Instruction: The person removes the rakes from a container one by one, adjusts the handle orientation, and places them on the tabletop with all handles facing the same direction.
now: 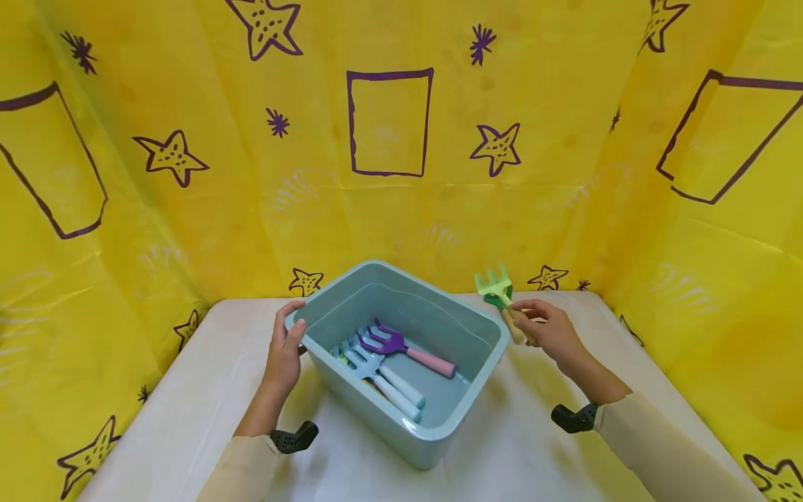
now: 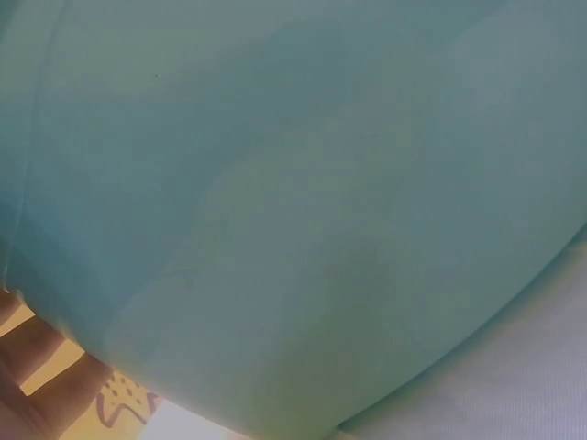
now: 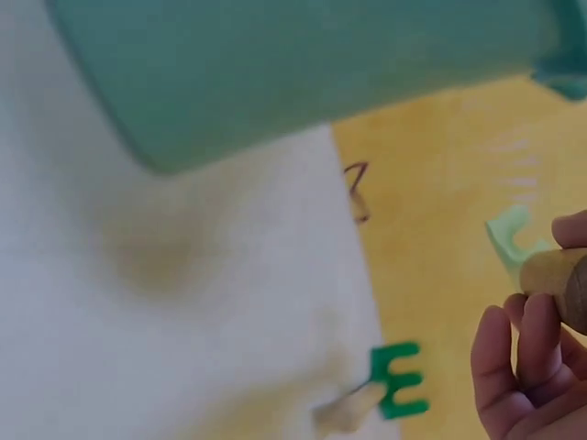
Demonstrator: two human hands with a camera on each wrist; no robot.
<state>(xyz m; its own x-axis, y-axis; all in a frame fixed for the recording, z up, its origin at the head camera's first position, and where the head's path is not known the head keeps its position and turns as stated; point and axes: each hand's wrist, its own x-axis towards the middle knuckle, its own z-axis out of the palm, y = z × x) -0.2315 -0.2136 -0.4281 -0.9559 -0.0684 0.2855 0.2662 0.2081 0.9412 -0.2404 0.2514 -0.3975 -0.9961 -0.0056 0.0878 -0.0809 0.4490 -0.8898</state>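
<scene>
A blue-green plastic bin [image 1: 401, 436] stands on the white table. At its left corner my left hand [image 1: 286, 348] grips the rim, thumb over the edge. In the left wrist view the bin's wall [image 2: 303, 211] fills most of the picture. Inside lie a purple hand rake [image 1: 390, 341] with a pink handle and light blue hand rakes [image 1: 366, 364]; smaller pieces beneath are partly hidden. Right of the bin, my right hand [image 1: 552, 333] pinches the wooden handle [image 3: 548, 275] of a light green hand rake [image 1: 495, 284]. A dark green hand rake [image 3: 394, 380] lies on the table below it.
A white-covered table [image 1: 533, 432] bears the bin. Yellow cloth [image 1: 389, 223] with drawn stars and box shapes rises behind it and along both sides. Black wrist straps with cameras [image 1: 574, 418] sit at both sleeves' cuffs.
</scene>
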